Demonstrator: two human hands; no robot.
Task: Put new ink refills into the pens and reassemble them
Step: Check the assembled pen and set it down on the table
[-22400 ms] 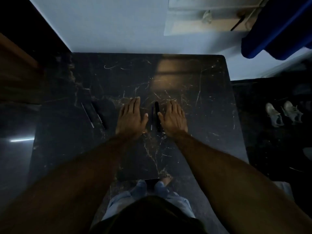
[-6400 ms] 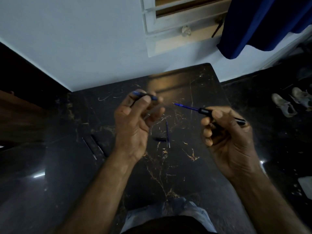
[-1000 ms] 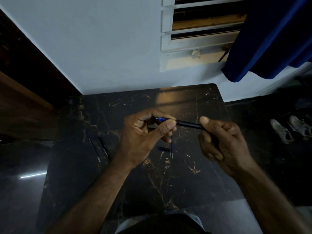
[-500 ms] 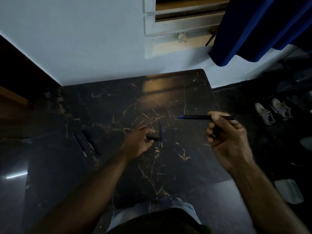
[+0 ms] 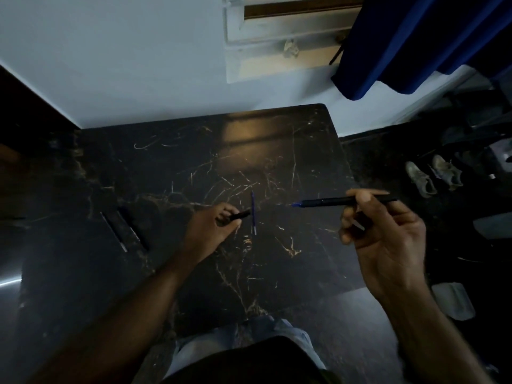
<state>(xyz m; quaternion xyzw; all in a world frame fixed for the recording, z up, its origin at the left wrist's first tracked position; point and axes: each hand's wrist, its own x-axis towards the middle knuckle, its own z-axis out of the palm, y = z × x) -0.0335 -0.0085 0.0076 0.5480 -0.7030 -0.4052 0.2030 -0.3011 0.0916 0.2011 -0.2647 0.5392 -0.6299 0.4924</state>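
My right hand holds a black pen level above the dark marble table, its blue tip pointing left. Down on the table top, my left hand pinches a short black pen cap. Just right of the cap lies a thin blue ink refill, pointing away from me. Farther left on the table lie another black pen and a thin refill, side by side and slanted.
The table's far edge meets a pale wall under a window. A blue curtain hangs at the upper right. A pair of shoes stands on the dark floor right of the table. My knees show at the table's near edge.
My left hand left the pen's tip, dropped to the table and closed on the black cap. My right hand drew the pen off to the right.
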